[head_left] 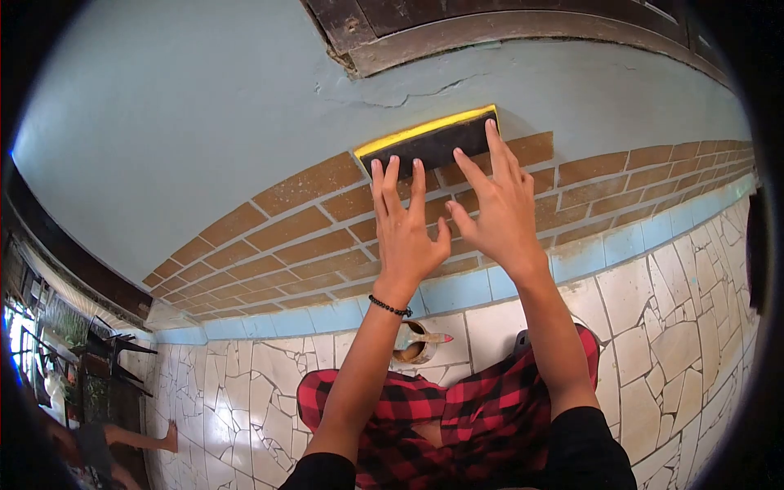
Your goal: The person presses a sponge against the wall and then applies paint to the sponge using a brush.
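Observation:
A long rectangular foam pad (437, 149) with a black backing and a yellow edge lies against the grey wall, over the top of the painted brown bricks (294, 229). My left hand (406, 237) has its fingers spread, their tips touching the left half of the pad's black back. On the right half rest the fingertips of my right hand (505, 214), its fingers also stretched apart. Neither hand wraps around the pad. Whatever lies beneath the pad is hidden.
Between my knees on the pale tiled floor (653, 351) stands a paint pot (420, 356) with a paintbrush (425, 337) across it. Light blue tiles (453, 292) edge the wall's base. A dark wooden frame (490, 33) is above. Another person's leg (139, 438) shows at lower left.

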Available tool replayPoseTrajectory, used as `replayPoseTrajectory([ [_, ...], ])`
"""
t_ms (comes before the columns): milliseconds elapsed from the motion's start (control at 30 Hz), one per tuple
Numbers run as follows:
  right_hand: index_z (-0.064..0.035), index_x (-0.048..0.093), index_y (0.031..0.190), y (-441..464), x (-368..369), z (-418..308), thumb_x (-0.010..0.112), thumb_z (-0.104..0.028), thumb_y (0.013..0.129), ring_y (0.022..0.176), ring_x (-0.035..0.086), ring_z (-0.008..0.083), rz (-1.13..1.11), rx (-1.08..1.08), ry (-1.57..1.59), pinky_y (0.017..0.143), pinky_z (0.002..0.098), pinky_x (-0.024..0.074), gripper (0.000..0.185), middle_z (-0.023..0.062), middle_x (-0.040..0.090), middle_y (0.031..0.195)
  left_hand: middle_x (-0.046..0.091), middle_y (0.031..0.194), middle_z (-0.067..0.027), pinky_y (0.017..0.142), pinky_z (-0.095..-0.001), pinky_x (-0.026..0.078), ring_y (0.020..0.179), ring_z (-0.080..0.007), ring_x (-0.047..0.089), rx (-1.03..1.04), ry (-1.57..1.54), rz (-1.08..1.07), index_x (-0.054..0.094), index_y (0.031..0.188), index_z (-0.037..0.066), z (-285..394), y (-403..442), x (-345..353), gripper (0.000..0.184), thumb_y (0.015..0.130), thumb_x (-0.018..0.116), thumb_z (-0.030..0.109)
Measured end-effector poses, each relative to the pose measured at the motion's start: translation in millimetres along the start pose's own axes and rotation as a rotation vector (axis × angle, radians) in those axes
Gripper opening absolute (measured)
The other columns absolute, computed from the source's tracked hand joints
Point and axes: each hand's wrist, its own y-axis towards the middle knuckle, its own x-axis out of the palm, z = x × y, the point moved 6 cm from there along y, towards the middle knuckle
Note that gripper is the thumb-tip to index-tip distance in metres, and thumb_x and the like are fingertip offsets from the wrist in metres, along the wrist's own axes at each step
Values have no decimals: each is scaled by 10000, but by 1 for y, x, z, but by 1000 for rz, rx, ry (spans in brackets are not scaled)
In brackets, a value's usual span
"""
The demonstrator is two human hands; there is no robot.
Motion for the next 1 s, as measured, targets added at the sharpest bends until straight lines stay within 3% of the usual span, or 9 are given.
replayPoseTrajectory([
  [367, -121, 697, 1446, 3, 7, 6, 871, -204, 797, 1557, 392, 424, 41, -33, 30, 1121, 544, 427, 677, 263, 269, 1751, 305, 1651, -264, 1240, -638, 343, 1587, -577, 213, 21, -72, 3, 478, 1626, 75, -12, 8, 4, 872, 790, 726, 95],
  [567, -129, 749, 1360, 6, 1, 8, 873, -142, 777, 1485, 467, 406, 116, -65, 41, 1089, 505, 463, 596, 242, 394, 1683, 314, 1653, -255, 1247, -607, 356, 1585, -560, 238, 54, -85, 12, 485, 1622, 87, -22, 7, 3, 869, 795, 751, 114],
  [867, -148, 771, 1051, 16, -2, 3, 861, -6, 699, 1177, 577, 324, 370, -196, -53, 1018, 422, 471, 389, 32, 593, 1550, 373, 1654, -236, 1250, -585, 363, 1583, -518, 294, 37, -178, -68, 597, 1523, 74, -21, 7, -26, 728, 827, 790, 162],
  [1000, -157, 751, 990, 22, -1, 8, 878, -7, 694, 1154, 574, 297, 410, -230, -59, 977, 407, 468, 355, -19, 680, 1449, 422, 1626, -231, 1246, -594, 361, 1568, -510, 333, 80, -265, 21, 680, 1416, 60, -18, -4, -44, 613, 825, 798, 170],
])
